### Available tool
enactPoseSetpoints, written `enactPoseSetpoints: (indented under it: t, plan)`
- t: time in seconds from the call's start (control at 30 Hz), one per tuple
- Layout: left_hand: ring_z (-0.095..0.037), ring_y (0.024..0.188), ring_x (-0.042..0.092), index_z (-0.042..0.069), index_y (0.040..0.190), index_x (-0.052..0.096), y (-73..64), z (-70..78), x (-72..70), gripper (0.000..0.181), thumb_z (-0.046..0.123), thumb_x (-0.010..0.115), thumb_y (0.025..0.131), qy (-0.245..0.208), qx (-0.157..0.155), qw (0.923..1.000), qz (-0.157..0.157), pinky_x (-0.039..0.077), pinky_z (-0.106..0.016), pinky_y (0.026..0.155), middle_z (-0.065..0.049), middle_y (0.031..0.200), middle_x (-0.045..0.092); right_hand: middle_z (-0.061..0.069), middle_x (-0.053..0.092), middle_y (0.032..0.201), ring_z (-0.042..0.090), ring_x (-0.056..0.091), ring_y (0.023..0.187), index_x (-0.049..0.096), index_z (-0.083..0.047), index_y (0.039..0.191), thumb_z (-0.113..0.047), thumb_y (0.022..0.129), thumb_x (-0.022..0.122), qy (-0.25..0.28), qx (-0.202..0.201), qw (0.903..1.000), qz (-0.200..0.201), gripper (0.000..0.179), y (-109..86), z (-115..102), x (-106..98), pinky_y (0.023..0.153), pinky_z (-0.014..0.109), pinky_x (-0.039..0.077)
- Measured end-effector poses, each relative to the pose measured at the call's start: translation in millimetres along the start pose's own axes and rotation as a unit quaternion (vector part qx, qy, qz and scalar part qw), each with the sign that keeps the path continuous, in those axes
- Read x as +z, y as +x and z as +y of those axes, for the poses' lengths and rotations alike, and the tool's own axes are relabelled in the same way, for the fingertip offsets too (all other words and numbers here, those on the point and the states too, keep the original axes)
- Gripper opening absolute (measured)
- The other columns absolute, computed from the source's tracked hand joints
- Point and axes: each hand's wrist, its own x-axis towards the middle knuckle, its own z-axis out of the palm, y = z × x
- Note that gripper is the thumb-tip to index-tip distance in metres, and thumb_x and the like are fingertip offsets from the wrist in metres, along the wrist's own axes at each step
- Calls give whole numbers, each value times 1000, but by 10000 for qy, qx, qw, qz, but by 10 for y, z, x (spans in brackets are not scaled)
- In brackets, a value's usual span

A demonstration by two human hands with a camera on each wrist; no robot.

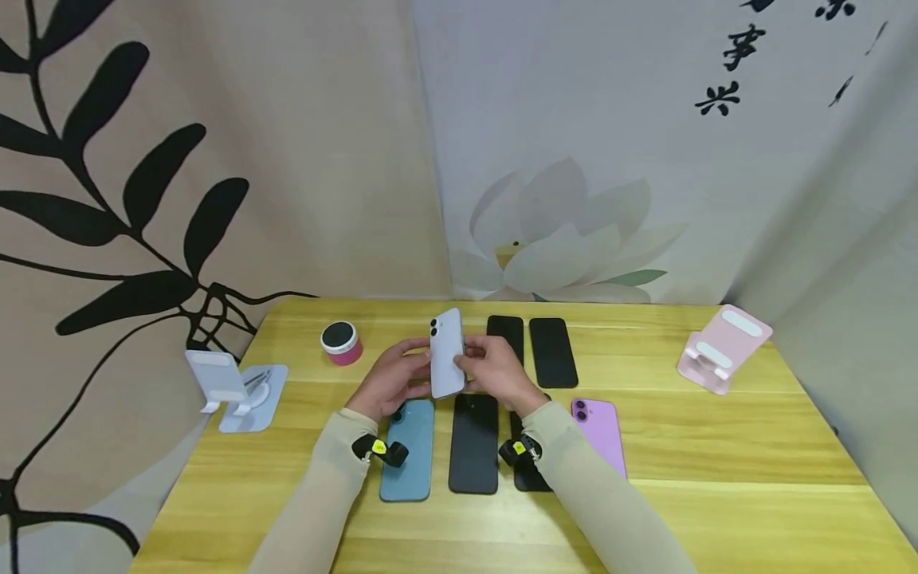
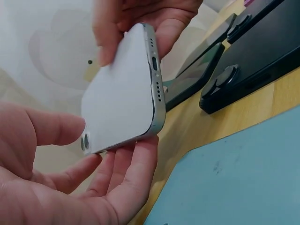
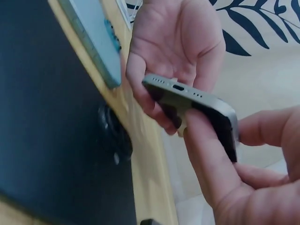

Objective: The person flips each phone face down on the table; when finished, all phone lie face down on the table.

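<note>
A white smartphone (image 1: 448, 359) is held up above the table between both hands, its pale back with two camera lenses facing the head camera. My right hand (image 1: 498, 369) pinches its right side, thumb on the back and fingers under the dark screen side. At the other long edge, my left hand (image 1: 396, 376) holds it, fingers beneath and thumb by the lenses. The charging port end of the smartphone (image 2: 156, 70) shows in the left wrist view. Below the hands lie a blue phone (image 1: 409, 454) and a black phone (image 1: 474, 446).
Another dark phone (image 1: 531, 480) is partly hidden by the right wrist, beside a purple phone (image 1: 602, 434). Two black phones (image 1: 553, 352) lie behind. A white stand (image 1: 267, 414) and a pink-and-white jar (image 1: 342, 343) stand left; a pink stand (image 1: 730, 344) is far right.
</note>
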Motion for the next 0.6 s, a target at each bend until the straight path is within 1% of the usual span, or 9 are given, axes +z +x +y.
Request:
enactPoseSetpoints:
  t: [0.1, 0.17, 0.3, 0.43, 0.6]
  plan:
    - [-29, 121, 68, 12, 155, 48, 10, 2, -29, 48, 23, 58, 109, 59, -18, 10000, 75, 64, -40, 93, -19, 147, 59, 23, 66, 118, 29, 75, 100, 57, 5, 146, -7, 103, 66, -124, -32, 9998, 141, 46, 15, 33, -17, 76, 44, 67]
    - [-29, 126, 66, 13, 155, 49, 22, 10, -47, 48, 24, 58, 109, 74, -39, 9999, 131, 62, -43, 98, -17, 149, 59, 21, 67, 114, 26, 75, 94, 59, 4, 145, -7, 101, 68, -273, -32, 9992, 297, 46, 35, 67, -25, 73, 43, 67]
    - [-31, 131, 63, 10, 156, 49, 45, 38, -61, 49, 25, 57, 110, 211, -23, 9996, 163, 60, -46, 104, -17, 152, 57, 17, 68, 111, 22, 75, 87, 63, 2, 142, -10, 99, 72, -625, 90, 9966, 528, 45, 74, 127, -33, 69, 38, 67]
    - [-32, 134, 60, 7, 157, 47, 68, 52, -49, 51, 26, 56, 111, 489, -50, 9986, 207, 58, -47, 107, -17, 154, 54, 17, 71, 113, 23, 77, 85, 64, 1, 141, -10, 98, 74, -947, 200, 9935, 608, 45, 111, 168, -31, 68, 35, 67]
    - [-35, 138, 56, 5, 159, 43, 68, 57, -37, 57, 29, 57, 109, 750, -76, 9964, 382, 53, -50, 112, -19, 156, 51, 21, 75, 115, 26, 80, 88, 66, 2, 140, -5, 97, 74, -1235, 149, 9904, 598, 44, 146, 198, -7, 68, 34, 67]
